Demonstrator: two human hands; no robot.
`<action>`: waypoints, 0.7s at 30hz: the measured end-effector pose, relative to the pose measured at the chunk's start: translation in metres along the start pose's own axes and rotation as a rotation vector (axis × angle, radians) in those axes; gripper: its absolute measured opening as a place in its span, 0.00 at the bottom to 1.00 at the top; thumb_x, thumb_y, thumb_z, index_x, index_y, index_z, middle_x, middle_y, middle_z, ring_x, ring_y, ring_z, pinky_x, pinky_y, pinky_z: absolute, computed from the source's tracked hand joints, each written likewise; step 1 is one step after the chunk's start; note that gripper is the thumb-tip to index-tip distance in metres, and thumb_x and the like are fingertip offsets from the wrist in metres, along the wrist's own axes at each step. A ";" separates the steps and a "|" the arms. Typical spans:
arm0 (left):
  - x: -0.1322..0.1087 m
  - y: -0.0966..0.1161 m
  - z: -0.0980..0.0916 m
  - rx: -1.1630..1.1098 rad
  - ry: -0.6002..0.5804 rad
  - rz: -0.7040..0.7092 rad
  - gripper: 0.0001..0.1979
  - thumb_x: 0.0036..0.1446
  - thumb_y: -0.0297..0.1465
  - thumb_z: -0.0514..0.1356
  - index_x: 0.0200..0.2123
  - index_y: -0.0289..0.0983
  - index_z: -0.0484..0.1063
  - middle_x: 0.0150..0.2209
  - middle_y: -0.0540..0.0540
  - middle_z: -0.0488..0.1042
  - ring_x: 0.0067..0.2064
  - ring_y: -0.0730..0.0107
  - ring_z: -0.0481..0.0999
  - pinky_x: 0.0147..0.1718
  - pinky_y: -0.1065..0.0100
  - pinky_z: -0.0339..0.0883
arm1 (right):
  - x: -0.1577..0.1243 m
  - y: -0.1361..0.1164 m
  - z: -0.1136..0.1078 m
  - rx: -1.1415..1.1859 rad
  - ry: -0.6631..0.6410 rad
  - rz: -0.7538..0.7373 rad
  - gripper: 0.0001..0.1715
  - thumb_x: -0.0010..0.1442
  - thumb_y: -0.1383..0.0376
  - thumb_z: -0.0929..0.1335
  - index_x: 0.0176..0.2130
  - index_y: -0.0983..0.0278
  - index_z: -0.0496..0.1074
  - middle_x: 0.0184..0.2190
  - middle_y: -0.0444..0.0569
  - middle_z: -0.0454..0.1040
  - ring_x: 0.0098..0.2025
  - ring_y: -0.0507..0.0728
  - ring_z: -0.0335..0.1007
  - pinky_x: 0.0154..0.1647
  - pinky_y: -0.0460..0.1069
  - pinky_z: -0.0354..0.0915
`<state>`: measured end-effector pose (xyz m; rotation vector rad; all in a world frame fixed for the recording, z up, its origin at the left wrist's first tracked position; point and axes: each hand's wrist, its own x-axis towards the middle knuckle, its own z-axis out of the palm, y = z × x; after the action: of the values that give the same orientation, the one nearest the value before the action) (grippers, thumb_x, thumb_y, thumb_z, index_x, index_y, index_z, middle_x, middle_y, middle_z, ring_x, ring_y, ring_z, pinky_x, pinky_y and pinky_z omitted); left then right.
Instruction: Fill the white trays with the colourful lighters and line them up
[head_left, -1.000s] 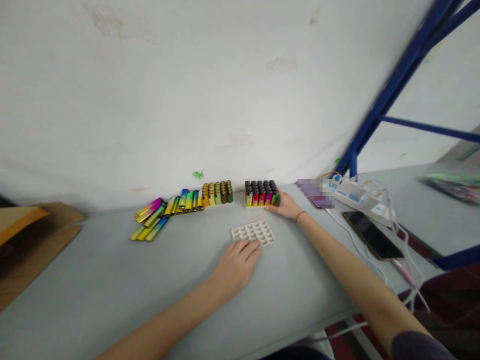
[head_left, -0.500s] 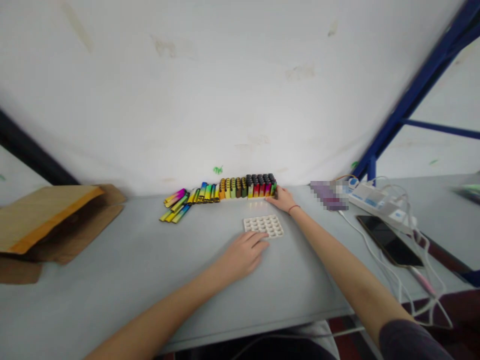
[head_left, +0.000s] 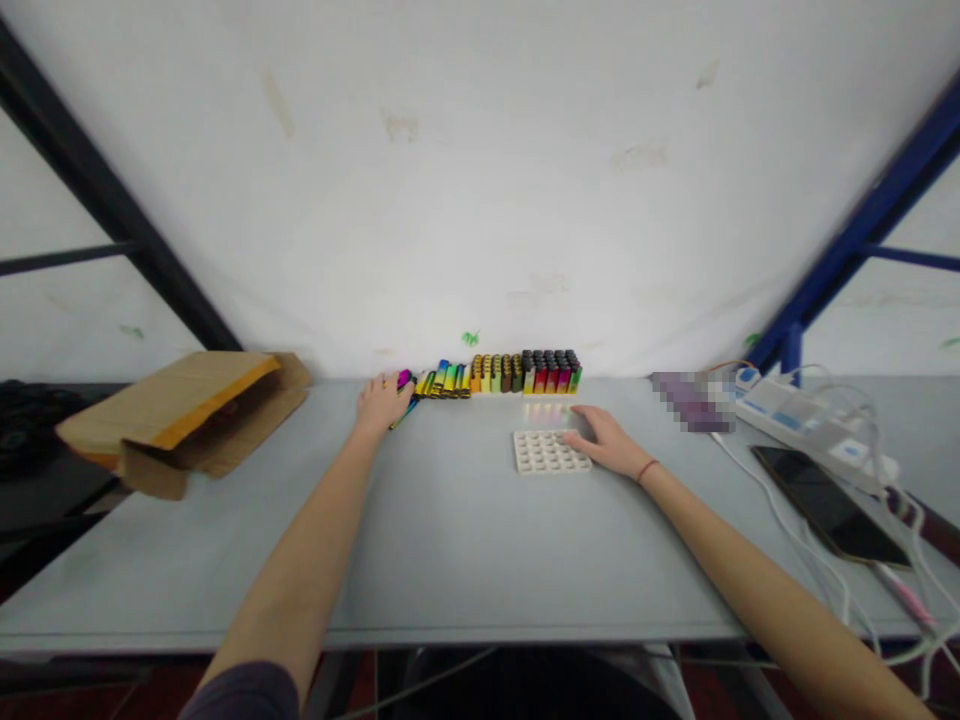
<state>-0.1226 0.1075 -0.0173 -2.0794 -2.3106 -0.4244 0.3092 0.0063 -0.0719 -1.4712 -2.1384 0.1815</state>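
At the far left of the row, my left hand [head_left: 382, 403] lies over the loose, shiny multicoloured tubes [head_left: 431, 386]. Its fingers are stretched over them and partly cover a purple one. Beside the white tray with rows of round holes [head_left: 551, 453], my right hand [head_left: 609, 440] is open. The thumb touches the tray's upper right part and the fingers point towards the back. Behind the tray stand upright tubes with black tops [head_left: 551, 374], packed in a block. Left of them is a block of upright tubes with yellowish tops [head_left: 496, 374].
An open brown cardboard package [head_left: 217, 415] lies on the left of the grey table [head_left: 450, 560]. At right are a power strip [head_left: 817, 425], white cables, a dark phone [head_left: 832, 505] and a partly blurred purple item [head_left: 694, 403]. A white wall [head_left: 480, 200] rises behind.
My left hand has moved from the tray to the loose tubes at left. My right hand has left the black-topped block and come down to the tray. The view has shifted left.
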 end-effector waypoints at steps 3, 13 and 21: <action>0.002 -0.003 0.007 0.006 -0.035 0.002 0.31 0.71 0.41 0.45 0.69 0.33 0.64 0.66 0.28 0.67 0.66 0.45 0.68 0.63 0.53 0.60 | 0.001 -0.005 -0.002 0.030 -0.044 0.014 0.39 0.65 0.40 0.68 0.63 0.62 0.70 0.60 0.62 0.75 0.63 0.72 0.71 0.66 0.66 0.65; -0.011 0.008 -0.012 0.012 0.027 -0.050 0.27 0.67 0.43 0.53 0.62 0.33 0.71 0.61 0.26 0.70 0.64 0.36 0.68 0.58 0.40 0.65 | 0.001 -0.009 -0.005 0.039 -0.062 -0.010 0.33 0.66 0.44 0.68 0.58 0.64 0.73 0.60 0.62 0.76 0.62 0.71 0.71 0.67 0.64 0.64; -0.001 0.011 -0.015 -0.035 -0.041 -0.044 0.20 0.67 0.38 0.53 0.57 0.35 0.73 0.59 0.29 0.74 0.62 0.38 0.73 0.55 0.43 0.69 | 0.001 -0.003 0.000 0.043 -0.038 -0.065 0.30 0.67 0.43 0.67 0.53 0.63 0.76 0.58 0.61 0.77 0.61 0.71 0.72 0.67 0.66 0.65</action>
<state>-0.1141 0.1047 -0.0004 -2.0753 -2.3933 -0.4301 0.3070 0.0062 -0.0701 -1.3816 -2.1953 0.2319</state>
